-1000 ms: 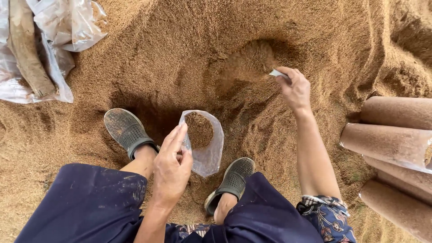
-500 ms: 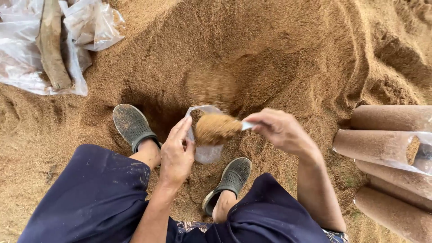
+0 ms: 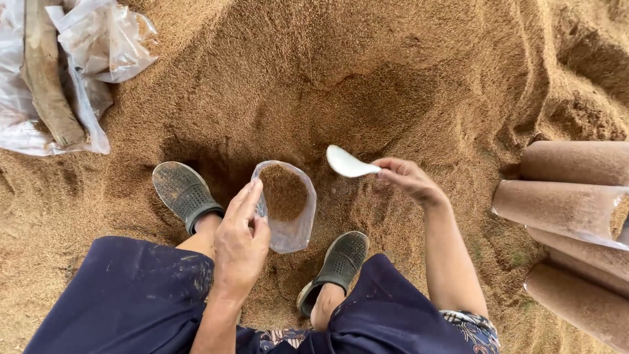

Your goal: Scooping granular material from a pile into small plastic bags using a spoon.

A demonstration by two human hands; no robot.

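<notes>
My left hand [image 3: 240, 239] grips the rim of a clear plastic bag [image 3: 286, 208], holding its mouth open between my knees. Brown sawdust fills the lower part of the bag. My right hand [image 3: 409, 179] holds a white scoop [image 3: 348, 162] by its handle, just right of the bag's mouth. The scoop looks empty and tilts to the left. A large heap of sawdust [image 3: 367, 78] rises in front of me, with a dug-out hollow behind the bag.
My feet in grey clogs, one [image 3: 185, 193] left of the bag and one [image 3: 337, 265] right, rest on the sawdust. Several filled cylindrical bags [image 3: 570, 206] lie stacked at the right edge. Crumpled clear plastic sheets [image 3: 62, 72] lie at the top left.
My right hand dug the scoop into the heap, carried a full load to the bag and tipped it in. The scoop is now empty beside the bag. More sawdust sits in the bag.
</notes>
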